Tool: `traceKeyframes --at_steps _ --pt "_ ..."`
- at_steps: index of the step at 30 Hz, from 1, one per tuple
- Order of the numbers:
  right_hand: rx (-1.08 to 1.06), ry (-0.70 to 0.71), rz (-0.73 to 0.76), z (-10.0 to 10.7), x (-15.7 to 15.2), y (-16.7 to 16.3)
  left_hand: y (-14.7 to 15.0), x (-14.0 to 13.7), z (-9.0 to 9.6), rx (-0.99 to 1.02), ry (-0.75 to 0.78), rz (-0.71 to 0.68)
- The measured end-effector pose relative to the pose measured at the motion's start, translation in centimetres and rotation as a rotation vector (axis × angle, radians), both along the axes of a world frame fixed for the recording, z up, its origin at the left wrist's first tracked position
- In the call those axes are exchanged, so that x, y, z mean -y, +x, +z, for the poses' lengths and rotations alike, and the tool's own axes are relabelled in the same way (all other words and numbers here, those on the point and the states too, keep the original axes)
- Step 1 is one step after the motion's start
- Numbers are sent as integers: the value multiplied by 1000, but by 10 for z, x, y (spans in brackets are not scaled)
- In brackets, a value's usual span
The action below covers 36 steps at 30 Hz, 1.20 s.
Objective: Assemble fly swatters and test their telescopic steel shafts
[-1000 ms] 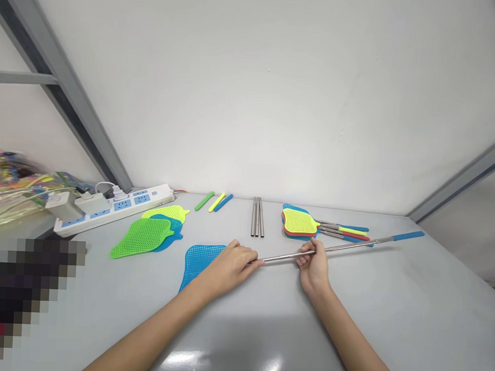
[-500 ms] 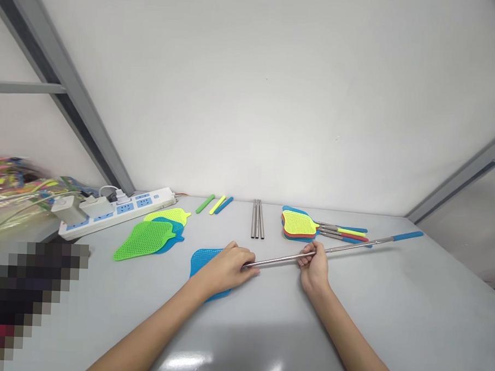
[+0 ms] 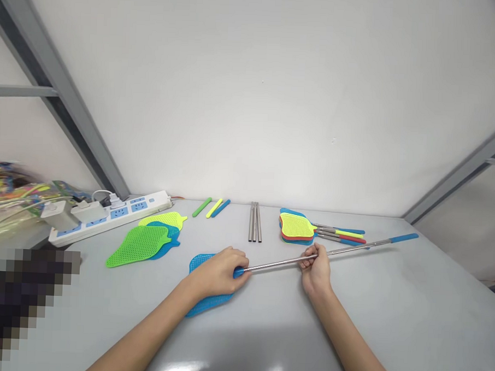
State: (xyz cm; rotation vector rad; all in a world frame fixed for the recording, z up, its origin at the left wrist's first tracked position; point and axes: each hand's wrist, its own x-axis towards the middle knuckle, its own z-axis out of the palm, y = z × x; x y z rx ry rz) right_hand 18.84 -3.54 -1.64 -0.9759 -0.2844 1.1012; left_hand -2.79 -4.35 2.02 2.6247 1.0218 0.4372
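My left hand (image 3: 223, 272) is closed round the neck of a blue fly swatter head (image 3: 210, 305), whose perforated blade shows on both sides of the hand. From that neck a long metal telescopic rod (image 3: 274, 263) runs to the right, ending in a blue grip (image 3: 404, 238). My right hand (image 3: 315, 268) is closed on the rod around its middle, palm turned up. Just behind the right hand lies a stack of fly swatters (image 3: 298, 226) in yellow, red and blue, with shorter metal rods and coloured grips.
Three metal rods (image 3: 255, 223) lie near the wall, with green, yellow and blue grips (image 3: 211, 208) to their left. Loose swatter heads (image 3: 140, 244) overlap at left, beside a power strip (image 3: 110, 218) with plugs. Bagged coloured items (image 3: 13, 197) sit at far left.
The blue collar of the swatter head now shows at the rod's end beside my left fingers. More of the blade shows below that hand. The view has shifted slightly.
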Motion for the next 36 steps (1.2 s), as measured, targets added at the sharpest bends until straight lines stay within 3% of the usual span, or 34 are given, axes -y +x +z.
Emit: traceKeyframes --at_steps 12,25,36 --pt "-83 6 20 1 -2 5 1 2 1 23 22 -11" --pt "-450 132 196 10 -8 25 5 -1 -5 -13 42 -1" --pt "-598 133 201 1 -8 31 3 -3 -7 -20 51 6"
